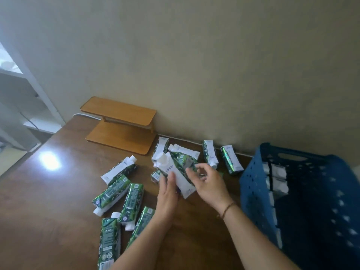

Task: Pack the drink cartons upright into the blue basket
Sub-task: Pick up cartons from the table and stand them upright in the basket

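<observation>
Both hands work one white-and-green carton (175, 175) near the table's (58, 191) far edge: the left hand (167, 189) presses flat against its side while the right hand (206, 182) pinches its upper edge, probably turning it upright. The blue basket (253, 191) stands at the table's right edge, white caps showing inside, while other cartons (116, 190) lie loose toward the near-left.
</observation>
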The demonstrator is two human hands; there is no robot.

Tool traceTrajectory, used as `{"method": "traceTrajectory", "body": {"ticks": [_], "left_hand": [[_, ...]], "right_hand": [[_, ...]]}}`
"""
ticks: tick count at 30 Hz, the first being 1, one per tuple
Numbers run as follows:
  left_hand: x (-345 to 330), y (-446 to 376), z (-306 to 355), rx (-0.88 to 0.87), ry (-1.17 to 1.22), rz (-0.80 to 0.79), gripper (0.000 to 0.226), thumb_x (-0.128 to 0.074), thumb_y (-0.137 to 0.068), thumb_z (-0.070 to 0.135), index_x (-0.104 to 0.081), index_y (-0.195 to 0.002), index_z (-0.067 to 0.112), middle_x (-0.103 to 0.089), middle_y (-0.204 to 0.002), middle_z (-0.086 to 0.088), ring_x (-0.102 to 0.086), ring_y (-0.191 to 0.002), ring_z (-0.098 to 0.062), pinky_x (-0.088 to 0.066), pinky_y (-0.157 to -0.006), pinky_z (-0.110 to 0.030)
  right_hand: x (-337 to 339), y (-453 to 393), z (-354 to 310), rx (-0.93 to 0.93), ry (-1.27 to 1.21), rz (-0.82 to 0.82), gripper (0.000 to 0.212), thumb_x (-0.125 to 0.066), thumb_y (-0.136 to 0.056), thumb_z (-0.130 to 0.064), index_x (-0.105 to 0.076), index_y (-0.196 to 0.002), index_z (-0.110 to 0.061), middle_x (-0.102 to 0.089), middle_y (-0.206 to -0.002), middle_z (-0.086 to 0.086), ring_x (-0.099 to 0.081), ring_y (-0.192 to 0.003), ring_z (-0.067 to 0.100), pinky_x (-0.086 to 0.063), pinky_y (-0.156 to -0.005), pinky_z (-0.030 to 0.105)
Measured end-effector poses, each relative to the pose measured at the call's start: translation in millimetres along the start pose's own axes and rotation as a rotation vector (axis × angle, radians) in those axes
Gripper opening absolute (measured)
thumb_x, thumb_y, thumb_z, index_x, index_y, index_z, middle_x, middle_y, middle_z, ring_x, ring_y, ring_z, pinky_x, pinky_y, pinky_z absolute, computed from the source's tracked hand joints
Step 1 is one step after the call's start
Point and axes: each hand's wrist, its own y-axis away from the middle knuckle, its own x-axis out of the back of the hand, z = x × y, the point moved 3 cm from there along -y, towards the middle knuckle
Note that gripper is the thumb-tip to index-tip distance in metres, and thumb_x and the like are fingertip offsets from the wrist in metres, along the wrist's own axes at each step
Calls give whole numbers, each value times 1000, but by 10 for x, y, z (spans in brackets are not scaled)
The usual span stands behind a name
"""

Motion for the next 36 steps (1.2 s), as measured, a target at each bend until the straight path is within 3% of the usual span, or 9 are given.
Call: {"method": "traceTrajectory", "body": {"ticks": [3, 7, 9, 14, 17, 22, 28, 32, 36], "left_hand": [[-290, 76, -30, -138, -157, -161, 54, -49, -86, 66, -46, -130, 34, -61, -129, -9, -66, -112, -20, -56, -93, -44], [-770, 178, -32, -284, -277, -249, 78, -46, -77, 83, -48, -131, 26, -68, -111, -1, -69, -99, -19, -58, -81, -37], [-927, 224, 11, -326, -284, -272, 82, -40, -81, 81, -47, -134, 19, -68, -114, 12, -68, -101, -10, -56, -81, -25], [-1330, 255, -271, -134, -418, -389, 43, -46, -88, 62, -52, -127, 45, -62, -122, 28, -56, -120, 1, -49, -99, -28], [-1438, 277, -579, 7, -433, -473, 67, -46, -76, 83, -48, -133, 47, -56, -133, 24, -51, -128, -1, -46, -104, -32], [-1584, 370, -872, 70, -403, -470, 73, -46, -76, 86, -41, -137, 47, -51, -142, 15, -49, -132, -7, -43, -110, -48], [-1631, 404, -839, 48, -392, -457, 69, -41, -77, 80, -40, -135, 44, -53, -138, 16, -53, -125, 1, -51, -95, -24], [-1611, 387, -860, 53, -373, -450, 77, -45, -72, 88, -42, -135, 44, -54, -139, 12, -53, -128, -5, -50, -103, -36], [-1642, 429, -857, 52, -349, -456, 70, -42, -78, 76, -40, -138, 38, -54, -139, 10, -55, -124, -1, -53, -92, -24]], "right_hand": [[327, 147, -95, 151, -34, -97, 78, -51, -74, -75, -35, -141, -37, -52, -117, -20, -52, -103, -3, -49, -88, 27], [970, 372, -27, 332, 65, 63, 64, -55, -72, -75, -46, -127, -44, -59, -119, -12, -56, -108, 2, -50, -90, 25], [1291, 506, 29, 345, -131, 158, 56, -61, -68, -73, -51, -115, -43, -62, -111, -16, -60, -103, 3, -50, -85, 21], [2234, 880, 551, 390, -429, 476, 51, -76, -69, -55, -58, -107, -25, -67, -94, -11, -64, -84, 7, -53, -71, 19], [2487, 908, 996, 266, -258, 535, 47, -78, -74, -44, -57, -107, -18, -66, -95, -6, -64, -85, 10, -55, -74, 32], [2326, 713, 1548, 140, 63, 360, 43, -81, -73, -31, -53, -104, -23, -63, -96, -8, -62, -86, 10, -55, -76, 42], [2346, 437, 1634, 169, 159, 247, 45, -83, -70, -31, -57, -104, -22, -53, -102, -7, -56, -92, 11, -45, -80, 25], [2181, 454, 1704, 133, 237, 182, 46, -83, -70, -32, -55, -105, -22, -48, -103, -9, -52, -90, 6, -41, -79, 18], [1732, 486, 2003, -6, 184, 117, 43, -73, -76, -16, -40, -102, -23, -49, -103, -4, -56, -93, 15, -45, -72, 23]]}}
